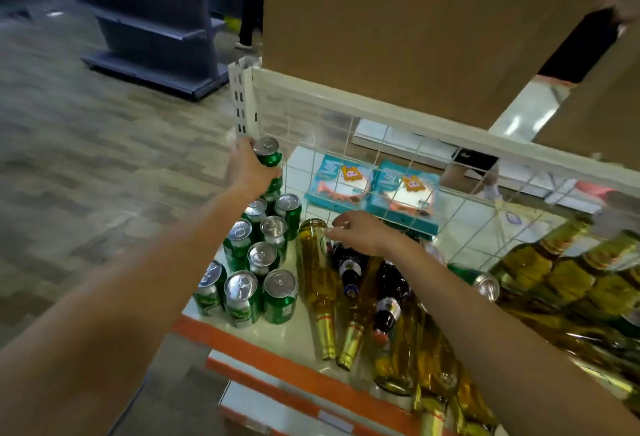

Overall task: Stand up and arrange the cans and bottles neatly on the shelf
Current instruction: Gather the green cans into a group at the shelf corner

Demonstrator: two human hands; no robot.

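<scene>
On the white shelf (294, 335), heavy, slippery, breakable glass bottles (388, 300), best lifted by the body, lie beside upright green cans (256, 283); the right hand (360, 233) curls at the base of an amber bottle (317, 276), grip unclear, and the left hand (247, 167) clasps a light can (268, 155) at the back corner.

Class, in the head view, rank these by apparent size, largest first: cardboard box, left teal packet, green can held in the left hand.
1. cardboard box
2. left teal packet
3. green can, partly hidden by the left hand
</scene>
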